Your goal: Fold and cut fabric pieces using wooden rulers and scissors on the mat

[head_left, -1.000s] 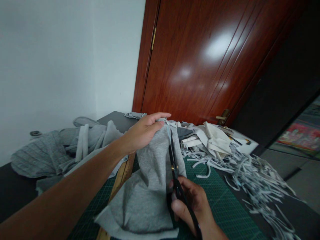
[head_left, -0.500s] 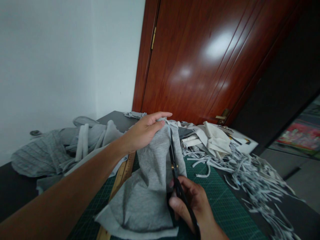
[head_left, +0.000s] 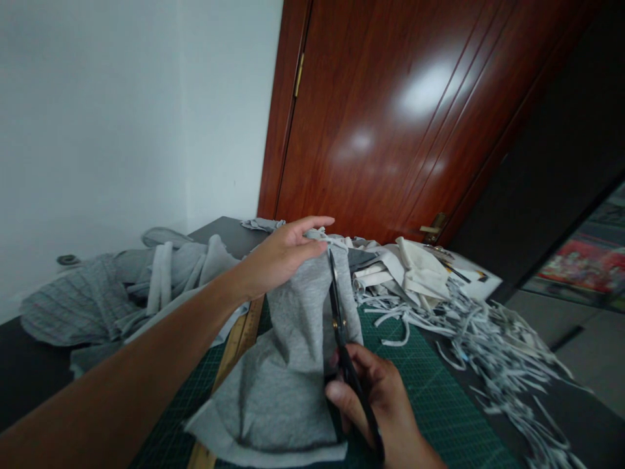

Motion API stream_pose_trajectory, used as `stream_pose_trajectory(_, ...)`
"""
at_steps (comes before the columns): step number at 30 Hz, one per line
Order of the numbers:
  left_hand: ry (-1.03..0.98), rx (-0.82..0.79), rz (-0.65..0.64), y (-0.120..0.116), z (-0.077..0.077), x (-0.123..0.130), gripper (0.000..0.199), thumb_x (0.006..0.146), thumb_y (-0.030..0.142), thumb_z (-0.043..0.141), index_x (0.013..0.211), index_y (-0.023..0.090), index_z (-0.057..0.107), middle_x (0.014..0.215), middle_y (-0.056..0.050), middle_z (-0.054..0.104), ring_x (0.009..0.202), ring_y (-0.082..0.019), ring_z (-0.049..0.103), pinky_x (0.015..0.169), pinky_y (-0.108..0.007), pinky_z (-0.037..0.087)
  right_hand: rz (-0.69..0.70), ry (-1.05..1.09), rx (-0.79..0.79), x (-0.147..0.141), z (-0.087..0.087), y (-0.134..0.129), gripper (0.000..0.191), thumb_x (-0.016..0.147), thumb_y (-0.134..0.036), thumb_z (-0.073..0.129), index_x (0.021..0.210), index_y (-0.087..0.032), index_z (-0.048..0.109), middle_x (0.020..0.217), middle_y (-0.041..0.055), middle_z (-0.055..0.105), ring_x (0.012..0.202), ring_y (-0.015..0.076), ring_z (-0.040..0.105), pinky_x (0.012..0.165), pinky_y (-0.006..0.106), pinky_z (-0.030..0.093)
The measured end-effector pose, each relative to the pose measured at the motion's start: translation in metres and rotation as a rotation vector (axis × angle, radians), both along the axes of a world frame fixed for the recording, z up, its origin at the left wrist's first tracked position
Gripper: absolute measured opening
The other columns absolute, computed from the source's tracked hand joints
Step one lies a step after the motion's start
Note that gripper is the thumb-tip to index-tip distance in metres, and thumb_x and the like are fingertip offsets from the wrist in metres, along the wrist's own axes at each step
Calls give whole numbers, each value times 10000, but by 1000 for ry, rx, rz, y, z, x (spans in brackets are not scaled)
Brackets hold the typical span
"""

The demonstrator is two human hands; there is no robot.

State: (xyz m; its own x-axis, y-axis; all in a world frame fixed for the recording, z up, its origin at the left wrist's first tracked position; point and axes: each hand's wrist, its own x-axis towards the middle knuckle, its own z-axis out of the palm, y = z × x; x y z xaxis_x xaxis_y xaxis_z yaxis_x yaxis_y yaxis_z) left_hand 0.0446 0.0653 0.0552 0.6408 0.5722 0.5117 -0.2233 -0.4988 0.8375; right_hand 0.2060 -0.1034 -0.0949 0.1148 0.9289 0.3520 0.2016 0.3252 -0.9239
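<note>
Grey knit fabric lies over the green cutting mat and a wooden ruler. My left hand rests on the fabric's far end, thumb on the cloth and forefinger stretched out to the right. In my right hand are black scissors, the fingers wrapped round the handles. Their blades point away from me and look nearly closed, lying along a cut in the fabric near its right side. A narrow strip of the cloth runs to the right of the blades.
Grey cloths are heaped on the left of the dark table. At the right lie folded cream fabric and a tangle of thin cut strips. A brown door stands behind.
The scissors and my right hand have shifted slightly left and away from me. My left thumb has moved a little to the right on the fabric.
</note>
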Motion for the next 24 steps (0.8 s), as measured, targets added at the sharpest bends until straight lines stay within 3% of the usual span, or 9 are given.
stream_pose_trajectory(2, 30, -84, -84, -2, 0, -1, 713, 842, 317, 750, 1504, 190, 519, 900, -46, 773, 711, -197, 690, 652, -314, 502, -2, 3, 1, 0, 1, 0, 387, 847, -534, 852, 948, -201, 684, 596, -82, 475, 459, 84, 409, 433, 211, 265)
stream_pose_trajectory(4, 41, -119, -107, -2, 0, -1, 763, 781, 291, 790, 1479, 194, 497, 900, -46, 769, 686, -189, 679, 614, -295, 478, -9, 12, -1, 0, 2, 0, 383, 847, -528, 854, 946, -200, 682, 596, -82, 477, 458, 83, 411, 434, 211, 269)
stream_pose_trajectory(9, -34, -19, 125, 0, 0, 2, 419, 727, 317, 818, 1062, 183, 604, 908, -38, 730, 744, -171, 660, 643, -278, 480, 5, 10, -3, -1, 10, 1, 367, 855, -504, 855, 937, -189, 684, 614, -75, 479, 483, 86, 416, 451, 208, 296)
stream_pose_trajectory(12, -32, 64, 239, 3, 1, 2, 312, 747, 373, 808, 926, 171, 651, 880, -35, 701, 748, -160, 626, 638, -271, 468, 20, 28, 9, -2, 12, 2, 364, 845, -481, 868, 954, -188, 683, 610, -78, 479, 483, 86, 415, 449, 202, 301)
stream_pose_trajectory(18, 28, 119, 238, 7, -1, 4, 255, 803, 417, 754, 842, 171, 699, 803, -26, 697, 691, -150, 593, 588, -255, 429, 15, 66, 40, -3, 3, 5, 375, 789, -462, 923, 921, -199, 690, 588, -89, 470, 478, 79, 402, 443, 199, 261)
stream_pose_trajectory(24, -27, 137, 243, 5, -2, 8, 238, 855, 408, 684, 766, 187, 698, 742, 6, 656, 668, -136, 559, 581, -246, 402, 21, 39, 23, -2, -1, 4, 352, 833, -483, 874, 892, -197, 678, 603, -78, 471, 491, 84, 386, 447, 213, 248)
